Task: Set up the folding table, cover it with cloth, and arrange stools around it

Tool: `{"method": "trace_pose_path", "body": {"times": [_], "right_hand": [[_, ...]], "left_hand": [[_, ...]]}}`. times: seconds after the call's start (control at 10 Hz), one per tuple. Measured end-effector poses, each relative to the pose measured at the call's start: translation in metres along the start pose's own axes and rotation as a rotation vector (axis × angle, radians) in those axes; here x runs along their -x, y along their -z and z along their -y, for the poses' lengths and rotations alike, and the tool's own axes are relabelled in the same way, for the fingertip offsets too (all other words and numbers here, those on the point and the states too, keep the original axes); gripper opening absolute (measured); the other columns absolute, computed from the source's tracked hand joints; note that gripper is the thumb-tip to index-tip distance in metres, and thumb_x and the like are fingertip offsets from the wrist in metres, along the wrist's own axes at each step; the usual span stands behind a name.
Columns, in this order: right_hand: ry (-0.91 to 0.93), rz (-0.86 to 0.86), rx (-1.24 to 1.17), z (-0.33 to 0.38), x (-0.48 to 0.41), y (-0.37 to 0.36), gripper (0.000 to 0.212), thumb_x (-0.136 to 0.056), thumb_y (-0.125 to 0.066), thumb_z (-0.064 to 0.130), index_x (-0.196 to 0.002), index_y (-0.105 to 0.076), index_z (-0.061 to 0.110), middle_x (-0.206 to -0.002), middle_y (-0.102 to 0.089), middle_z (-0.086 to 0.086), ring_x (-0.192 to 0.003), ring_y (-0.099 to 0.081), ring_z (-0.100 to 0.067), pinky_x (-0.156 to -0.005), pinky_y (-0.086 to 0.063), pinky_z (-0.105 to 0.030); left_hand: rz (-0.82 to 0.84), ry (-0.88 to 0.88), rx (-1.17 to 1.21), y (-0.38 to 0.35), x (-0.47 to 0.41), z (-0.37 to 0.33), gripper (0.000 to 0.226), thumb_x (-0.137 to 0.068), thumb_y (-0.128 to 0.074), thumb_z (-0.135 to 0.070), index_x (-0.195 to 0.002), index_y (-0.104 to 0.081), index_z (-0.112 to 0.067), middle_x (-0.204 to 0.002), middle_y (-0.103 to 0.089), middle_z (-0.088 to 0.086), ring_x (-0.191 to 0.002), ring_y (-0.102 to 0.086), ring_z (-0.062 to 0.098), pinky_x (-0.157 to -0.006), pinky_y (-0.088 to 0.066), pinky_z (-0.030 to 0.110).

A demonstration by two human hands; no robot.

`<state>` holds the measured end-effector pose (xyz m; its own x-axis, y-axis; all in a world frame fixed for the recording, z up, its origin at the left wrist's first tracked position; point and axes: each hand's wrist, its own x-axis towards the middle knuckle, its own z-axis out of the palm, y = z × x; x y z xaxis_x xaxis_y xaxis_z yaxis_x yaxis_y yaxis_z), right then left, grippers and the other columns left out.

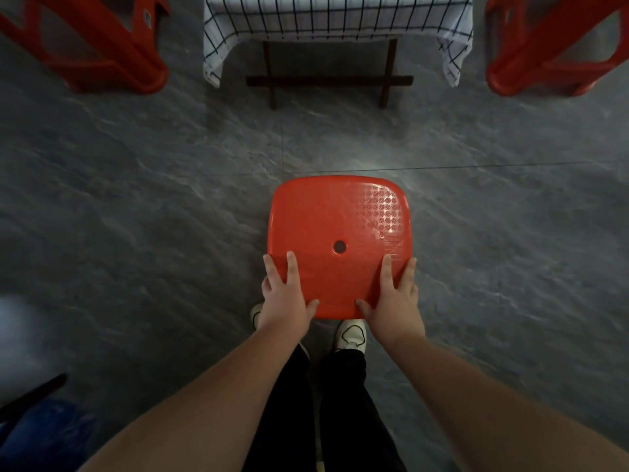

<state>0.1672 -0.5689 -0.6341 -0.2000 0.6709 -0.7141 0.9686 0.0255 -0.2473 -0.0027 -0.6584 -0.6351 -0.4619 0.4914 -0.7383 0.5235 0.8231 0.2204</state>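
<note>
A red plastic stool (340, 216) stands in front of my feet, seen from straight above, so its legs are hidden. My left hand (284, 296) holds the seat's near left corner, with fingers on top and over the side edge. My right hand (394, 298) holds the near right corner the same way. Further ahead stands the folding table (328, 80) on dark legs, covered with a white checked cloth (337, 15) that hangs over its edge. A second red stool (112, 52) stands left of the table and a third red stool (544, 56) stands right of it.
The floor (153, 199) is grey stone-look tile, open between the held stool and the table. A blue object (44, 437) and a dark strap lie at the lower left. My white shoes (350, 335) and dark trousers are right behind the stool.
</note>
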Motion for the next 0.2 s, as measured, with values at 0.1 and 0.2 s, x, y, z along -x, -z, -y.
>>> {"method": "trace_pose_path", "body": {"times": [0.1, 0.2], "right_hand": [[-0.044, 0.064, 0.056, 0.005, -0.003, 0.013, 0.092, -0.096, -0.058, 0.044, -0.158, 0.010, 0.038, -0.163, 0.027, -0.007, -0.150, -0.013, -0.041, -0.106, -0.040, -0.057], [-0.006, 0.115, 0.112, 0.006, -0.005, 0.036, 0.075, -0.096, -0.051, 0.041, -0.159, -0.010, 0.035, -0.167, 0.002, -0.011, -0.146, -0.024, -0.041, -0.111, -0.037, -0.057]], "left_hand": [[0.043, 0.009, -0.079, 0.016, -0.002, -0.001, 0.098, -0.091, -0.059, -0.054, -0.155, 0.012, -0.034, -0.164, 0.017, 0.009, -0.146, -0.021, 0.035, -0.102, -0.044, 0.053], [0.135, -0.021, -0.135, 0.043, 0.002, 0.003, 0.082, -0.095, -0.049, -0.051, -0.157, 0.003, -0.038, -0.166, 0.008, 0.005, -0.145, -0.021, 0.035, -0.107, -0.038, 0.054]]}}
